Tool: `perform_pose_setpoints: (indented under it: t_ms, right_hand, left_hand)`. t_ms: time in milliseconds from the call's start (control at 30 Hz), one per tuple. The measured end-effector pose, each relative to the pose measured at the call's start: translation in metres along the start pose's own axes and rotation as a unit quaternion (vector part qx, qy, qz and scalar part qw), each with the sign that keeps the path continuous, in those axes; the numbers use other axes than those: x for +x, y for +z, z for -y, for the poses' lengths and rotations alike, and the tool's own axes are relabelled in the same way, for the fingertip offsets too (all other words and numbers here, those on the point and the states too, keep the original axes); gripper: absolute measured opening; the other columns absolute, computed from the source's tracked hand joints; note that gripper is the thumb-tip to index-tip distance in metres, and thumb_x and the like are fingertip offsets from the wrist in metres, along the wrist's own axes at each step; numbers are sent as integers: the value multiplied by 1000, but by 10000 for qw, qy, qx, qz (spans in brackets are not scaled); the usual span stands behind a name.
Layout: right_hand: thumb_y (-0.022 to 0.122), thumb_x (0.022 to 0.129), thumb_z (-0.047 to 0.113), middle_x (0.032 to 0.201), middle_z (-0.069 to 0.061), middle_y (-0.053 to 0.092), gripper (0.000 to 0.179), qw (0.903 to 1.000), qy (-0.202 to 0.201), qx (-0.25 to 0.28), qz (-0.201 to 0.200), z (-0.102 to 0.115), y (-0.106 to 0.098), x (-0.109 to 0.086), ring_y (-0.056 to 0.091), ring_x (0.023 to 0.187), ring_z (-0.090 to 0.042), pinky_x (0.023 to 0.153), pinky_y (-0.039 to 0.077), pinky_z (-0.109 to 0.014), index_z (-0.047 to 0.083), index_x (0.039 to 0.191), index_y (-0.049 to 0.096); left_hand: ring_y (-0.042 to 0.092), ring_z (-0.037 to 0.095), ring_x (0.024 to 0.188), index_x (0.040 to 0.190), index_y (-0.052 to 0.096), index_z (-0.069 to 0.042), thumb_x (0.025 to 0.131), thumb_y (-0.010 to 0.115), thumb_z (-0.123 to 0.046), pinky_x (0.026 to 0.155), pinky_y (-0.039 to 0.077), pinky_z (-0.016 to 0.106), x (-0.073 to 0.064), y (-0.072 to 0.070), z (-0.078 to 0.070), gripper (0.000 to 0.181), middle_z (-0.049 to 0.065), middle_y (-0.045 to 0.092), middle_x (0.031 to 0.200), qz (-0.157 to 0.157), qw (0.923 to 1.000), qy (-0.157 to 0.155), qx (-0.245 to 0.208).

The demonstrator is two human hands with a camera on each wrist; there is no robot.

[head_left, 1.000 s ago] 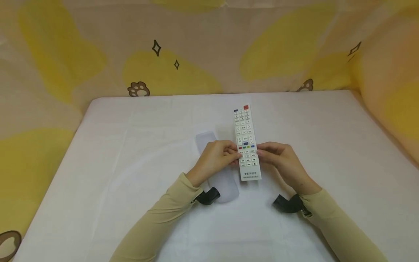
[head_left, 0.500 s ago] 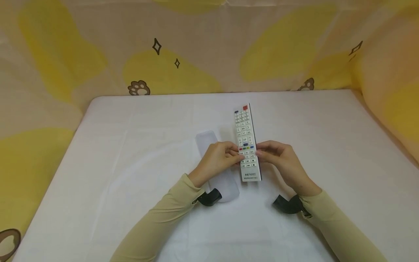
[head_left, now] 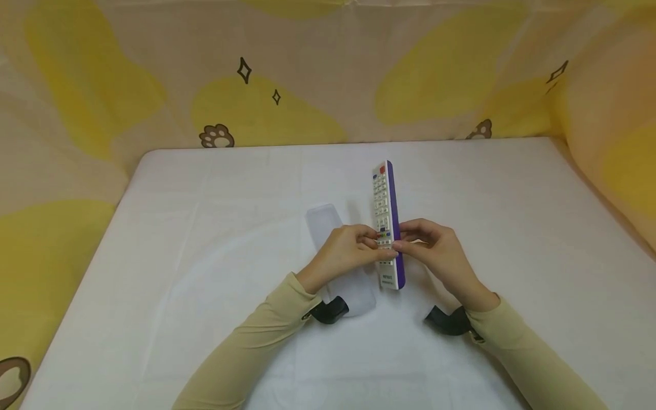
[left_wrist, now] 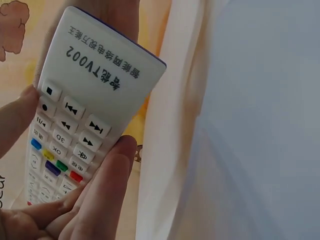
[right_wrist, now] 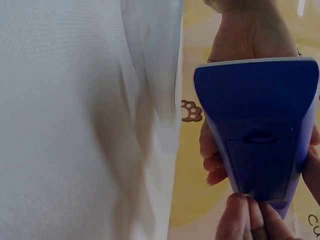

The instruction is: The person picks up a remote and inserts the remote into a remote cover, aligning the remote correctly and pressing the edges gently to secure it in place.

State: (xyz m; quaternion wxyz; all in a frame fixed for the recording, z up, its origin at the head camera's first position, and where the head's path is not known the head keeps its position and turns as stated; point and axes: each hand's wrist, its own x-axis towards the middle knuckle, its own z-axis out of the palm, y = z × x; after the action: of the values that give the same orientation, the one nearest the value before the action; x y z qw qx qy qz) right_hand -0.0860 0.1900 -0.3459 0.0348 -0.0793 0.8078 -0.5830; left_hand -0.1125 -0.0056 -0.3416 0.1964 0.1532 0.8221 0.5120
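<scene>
A white remote control with a purple back is held up between both hands over the table, turned partly on its side. My left hand pinches its left side near the lower buttons, the thumb lying across its face. From the right, my right hand grips the opposite edge with thumb and fingers. In the left wrist view the remote's button face shows, with printed lettering at its end. The right wrist view shows the purple back and its closed battery cover, with fingertips at the cover's lower edge.
A translucent, pale remote sleeve lies flat on the white-covered table, partly under my left hand. Yellow patterned cloth hangs behind and beside the table. A black wrist mount sits at the left cuff, another at the right.
The remote has rotated about its long axis, its face turning left so the purple side and back edge come into view. Both hands stay on it, the left thumb farther across the face.
</scene>
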Motion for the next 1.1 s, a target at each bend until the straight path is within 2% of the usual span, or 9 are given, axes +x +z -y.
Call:
perform_pose_setpoints:
  t_ms: [200, 367, 467, 567, 700, 967, 1100]
  right_hand:
    - [71, 85, 12, 100, -16, 64, 40, 9990, 229, -234, 289, 1, 2, 0, 60, 92, -17, 79, 53, -22, -7, 118, 57]
    - [70, 87, 15, 104, -16, 64, 45, 9975, 394, -325, 489, 0, 1, 1, 61, 97, -22, 82, 51, -23, -6, 123, 55]
    - [68, 87, 16, 105, -17, 65, 45, 9964, 472, -59, 704, -4, 1, 1, 63, 96, -22, 81, 52, -26, -6, 123, 54]
    - [67, 88, 14, 105, -19, 65, 43, 9934, 535, 426, 925, -7, 0, 2, 65, 91, -19, 81, 53, -31, -8, 122, 53]
    - [65, 88, 9, 103, -18, 64, 41, 9889, 602, 871, 1045, -10, -1, 3, 66, 88, -18, 82, 54, -34, -11, 122, 52]
    - [66, 87, 8, 99, -13, 66, 39, 9884, 542, 993, 1014, -11, -2, 3, 66, 87, -19, 82, 53, -34, -10, 119, 53]
    - [68, 86, 8, 96, -8, 66, 37, 9899, 534, 935, 926, -11, -2, 3, 65, 86, -18, 81, 52, -31, -9, 117, 54]
  left_hand:
    - [68, 10, 84, 116, 61, 3, 80, 76, -27, 70, 53, 22, 0, 1, 2, 49, 8, 71, 97, 280, 9988, 168, -351]
    - [69, 13, 85, 119, 60, 5, 81, 76, -21, 71, 55, 24, 1, 2, 4, 49, 14, 70, 102, 497, 9954, 158, -803]
    - [69, 16, 88, 120, 59, 8, 82, 74, -15, 72, 56, 26, 2, 0, 5, 47, 18, 68, 106, 715, 9910, 187, -1120]
    - [67, 19, 94, 122, 57, 9, 84, 71, -10, 76, 56, 28, 2, -1, 7, 45, 20, 66, 110, 935, 9857, 243, -1382]
    - [65, 21, 100, 124, 54, 10, 85, 69, -5, 80, 55, 29, 3, -2, 9, 44, 21, 63, 114, 1162, 9775, 232, -1743]
    - [62, 25, 106, 127, 50, 13, 88, 64, -1, 83, 54, 30, 2, -3, 8, 44, 24, 60, 119, 1390, 9699, 289, -1979]
    - [62, 26, 106, 125, 51, 13, 88, 62, 2, 84, 53, 32, 2, -3, 8, 40, 25, 60, 118, 1482, 9661, 370, -2083]
